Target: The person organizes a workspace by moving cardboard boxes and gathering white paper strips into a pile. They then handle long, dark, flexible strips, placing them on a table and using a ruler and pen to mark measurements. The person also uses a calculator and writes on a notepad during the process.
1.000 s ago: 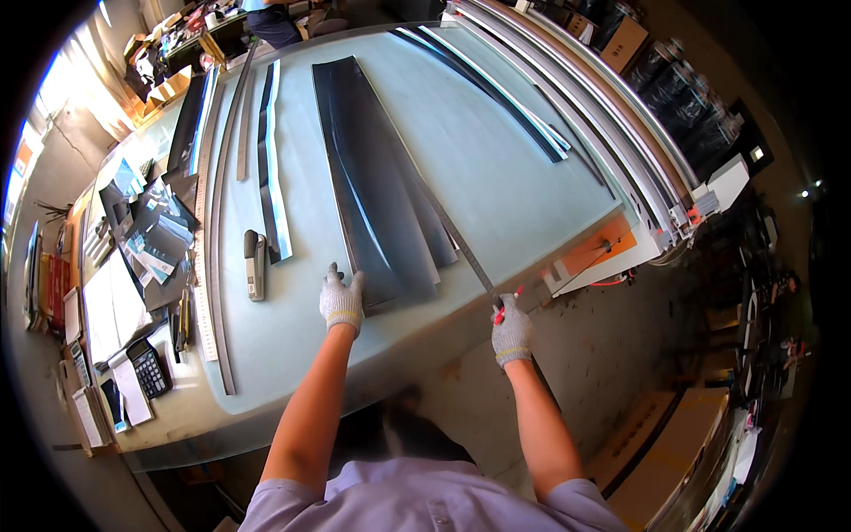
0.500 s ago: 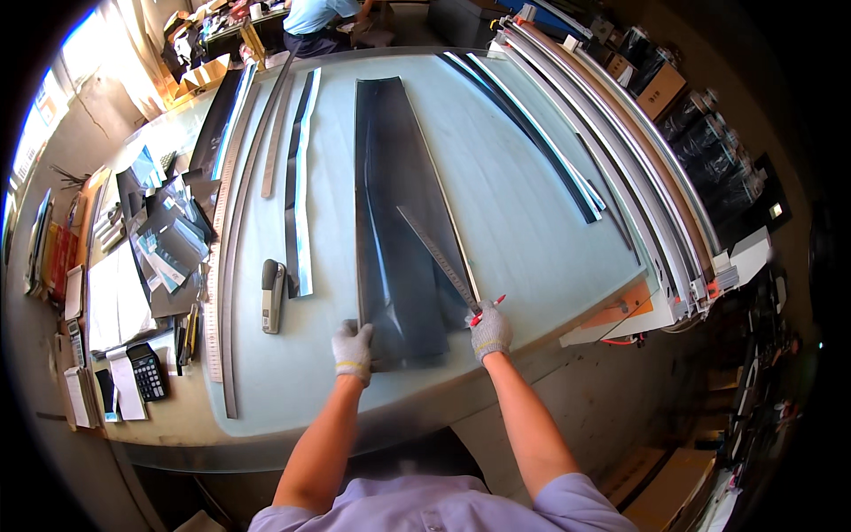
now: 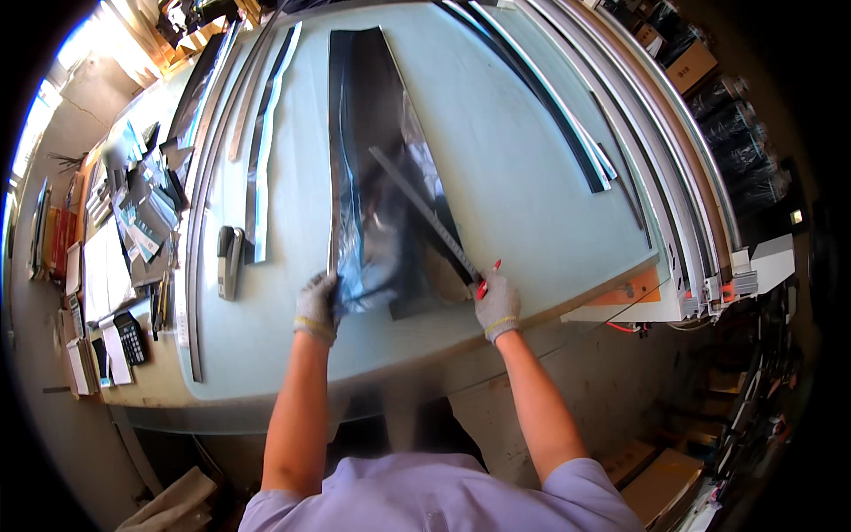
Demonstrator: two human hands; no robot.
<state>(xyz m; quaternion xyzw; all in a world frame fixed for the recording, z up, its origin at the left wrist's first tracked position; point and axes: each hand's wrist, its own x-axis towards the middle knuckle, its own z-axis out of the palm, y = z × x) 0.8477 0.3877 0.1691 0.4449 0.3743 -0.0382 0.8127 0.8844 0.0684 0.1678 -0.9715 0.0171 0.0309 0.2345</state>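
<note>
Head view: long dark glossy film sheet at frame centre; gloved left hand pinches its near edge, gloved right hand grips red-handled knife beside metal straightedge — keep film taut, blade against rule.

A long dark glossy sheet lies flat on the pale table, running from six o'clock up toward twelve, narrowing with distance; its near end is lifted and crumpled. A slim metal ruler lies diagonally across it, pointing from ten toward four o'clock.
</note>
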